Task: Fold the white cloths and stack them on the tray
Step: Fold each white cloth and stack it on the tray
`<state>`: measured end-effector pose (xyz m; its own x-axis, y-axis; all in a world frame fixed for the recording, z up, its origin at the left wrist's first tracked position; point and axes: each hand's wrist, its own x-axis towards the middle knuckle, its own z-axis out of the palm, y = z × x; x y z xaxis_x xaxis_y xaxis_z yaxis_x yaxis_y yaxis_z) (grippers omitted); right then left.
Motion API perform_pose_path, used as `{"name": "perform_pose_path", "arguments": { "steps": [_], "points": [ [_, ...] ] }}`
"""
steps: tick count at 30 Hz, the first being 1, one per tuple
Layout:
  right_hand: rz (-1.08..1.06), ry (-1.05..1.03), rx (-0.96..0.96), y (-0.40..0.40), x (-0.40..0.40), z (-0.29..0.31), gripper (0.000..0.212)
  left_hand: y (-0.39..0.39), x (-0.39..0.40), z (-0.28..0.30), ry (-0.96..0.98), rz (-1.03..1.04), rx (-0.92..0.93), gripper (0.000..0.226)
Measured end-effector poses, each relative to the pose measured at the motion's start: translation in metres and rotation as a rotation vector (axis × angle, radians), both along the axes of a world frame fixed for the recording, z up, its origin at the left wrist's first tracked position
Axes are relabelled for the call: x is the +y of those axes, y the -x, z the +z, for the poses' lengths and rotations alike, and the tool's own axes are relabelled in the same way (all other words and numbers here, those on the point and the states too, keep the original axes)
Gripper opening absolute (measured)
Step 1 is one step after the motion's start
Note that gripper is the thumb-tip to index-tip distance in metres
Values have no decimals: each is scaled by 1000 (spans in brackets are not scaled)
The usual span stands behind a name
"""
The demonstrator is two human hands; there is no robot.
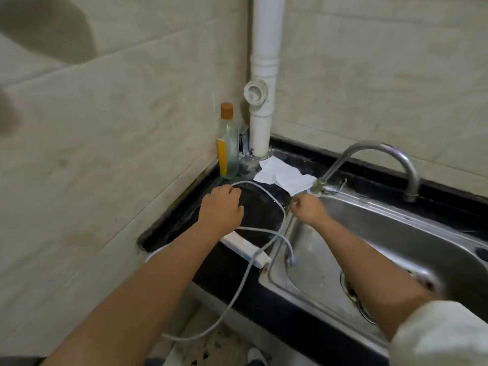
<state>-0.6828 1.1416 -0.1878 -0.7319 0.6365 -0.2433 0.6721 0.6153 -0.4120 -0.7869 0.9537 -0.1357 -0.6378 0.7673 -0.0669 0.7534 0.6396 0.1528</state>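
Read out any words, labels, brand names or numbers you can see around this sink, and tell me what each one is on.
No text here can be read.
Clear glass bottle with the orange cap: it has a yellow-orange label, but the print is too blurred to read.
White rectangular power strip: faint bluish marks near one end, too small to read.
White plastic drain pipe, curved steel faucet, white cloth: no writing visible.

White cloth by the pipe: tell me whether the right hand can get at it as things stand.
Probably yes. The right hand is just short of the white cloth, nothing between, but it pinches the cable.
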Motion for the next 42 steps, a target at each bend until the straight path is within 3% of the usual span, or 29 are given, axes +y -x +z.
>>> {"name": "perform_pose_path", "arguments": {
  "steps": [6,9,13,16,20,25,28,32,38,42],
  "points": [
    [-43,-108,-98,67,59,-59,44,49,69,-43,94,-10,-100,44],
    [-48,-204,-142,81,75,-79,36,59,86,-66,120,-23,-148,46],
    [-41,-91,38,79,90,-88,26,69,97,-90,139,-2,-232,49],
    [58,-16,241,63,88,-76,42,67,109,-95,73,52,-297,60],
    [178,86,347,32,72,-40,23,46,125,-97,-112,23,-340,70],
    [231,72,432,-15,51,11,17,19,123,-93,-320,-86,-278,27],
    [205,0,398,-56,31,39,21,-4,109,-74,-410,-214,-305,35],
    [49,-153,396,-133,-8,72,17,-42,87,-28,-385,-406,-234,67],
    [-354,-240,359,-272,-55,98,16,-145,87,1,-390,-691,-229,28],
    [-625,-271,291,-376,-81,107,21,-246,114,14,-343,-875,-210,25]
  ]
}}
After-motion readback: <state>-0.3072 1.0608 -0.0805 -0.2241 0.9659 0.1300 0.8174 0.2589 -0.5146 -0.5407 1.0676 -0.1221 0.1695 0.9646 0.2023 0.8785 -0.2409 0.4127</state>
